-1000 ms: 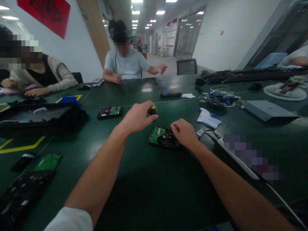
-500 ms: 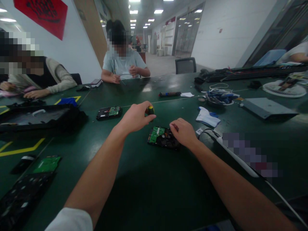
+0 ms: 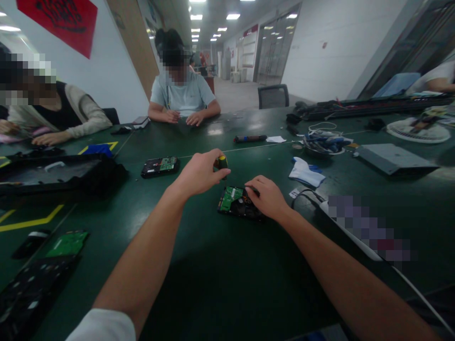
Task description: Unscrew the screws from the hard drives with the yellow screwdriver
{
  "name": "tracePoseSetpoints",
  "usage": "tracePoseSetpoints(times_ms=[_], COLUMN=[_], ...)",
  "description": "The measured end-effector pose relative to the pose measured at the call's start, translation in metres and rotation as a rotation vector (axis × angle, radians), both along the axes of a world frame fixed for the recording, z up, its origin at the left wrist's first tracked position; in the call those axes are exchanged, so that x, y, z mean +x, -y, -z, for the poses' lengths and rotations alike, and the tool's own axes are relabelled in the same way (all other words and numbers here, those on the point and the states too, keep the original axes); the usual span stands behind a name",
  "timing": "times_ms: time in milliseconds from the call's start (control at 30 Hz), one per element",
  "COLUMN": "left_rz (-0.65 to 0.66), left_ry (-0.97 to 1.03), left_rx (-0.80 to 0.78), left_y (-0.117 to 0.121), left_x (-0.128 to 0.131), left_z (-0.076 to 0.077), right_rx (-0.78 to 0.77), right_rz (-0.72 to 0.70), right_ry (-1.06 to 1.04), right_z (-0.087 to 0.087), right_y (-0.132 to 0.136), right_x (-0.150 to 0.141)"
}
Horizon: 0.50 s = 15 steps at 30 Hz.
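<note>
A hard drive lies on the dark green table in front of me, its green circuit board facing up on the left. Above its far left corner, my left hand is closed around a screwdriver with a yellow and black handle. The screwdriver's tip is too small to make out. Over the drive's right part is my right hand, thumb and fingers pinched together. A small dark thing seems to be at those fingertips, but I cannot make out what it is. My right hand hides that end of the drive.
Another hard drive lies to the left, and a larger black part with a green board sits near left. White gloves, a power strip and a metal box are on the right. Two people sit across the table.
My right hand has shifted slightly left over the hard drive, its fingertips reaching further in. My left hand stays with the screwdriver. The person opposite has lowered a hand to the table.
</note>
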<state>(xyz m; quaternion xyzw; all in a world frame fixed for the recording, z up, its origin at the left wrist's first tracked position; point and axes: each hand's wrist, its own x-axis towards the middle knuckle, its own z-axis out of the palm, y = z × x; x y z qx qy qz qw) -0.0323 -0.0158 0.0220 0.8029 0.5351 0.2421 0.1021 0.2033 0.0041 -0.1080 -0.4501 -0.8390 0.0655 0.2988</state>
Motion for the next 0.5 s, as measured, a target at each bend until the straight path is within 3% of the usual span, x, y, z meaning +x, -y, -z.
tracePoseSetpoints(times_ms=[267,500], left_rz=[-0.004,-0.008], left_ry=[-0.018,-0.029], left_rx=[0.003,0.008], left_y=[-0.0004,-0.0019], left_x=[-0.0007,-0.0037], left_z=[-0.0003,-0.0006], right_rx=[-0.035,-0.084], right_rz=[-0.118,-0.136], right_ry=[-0.01,-0.009], right_z=[-0.0001,0.0012], right_y=[0.0016,0.0009], right_x=[-0.0019,-0.0024])
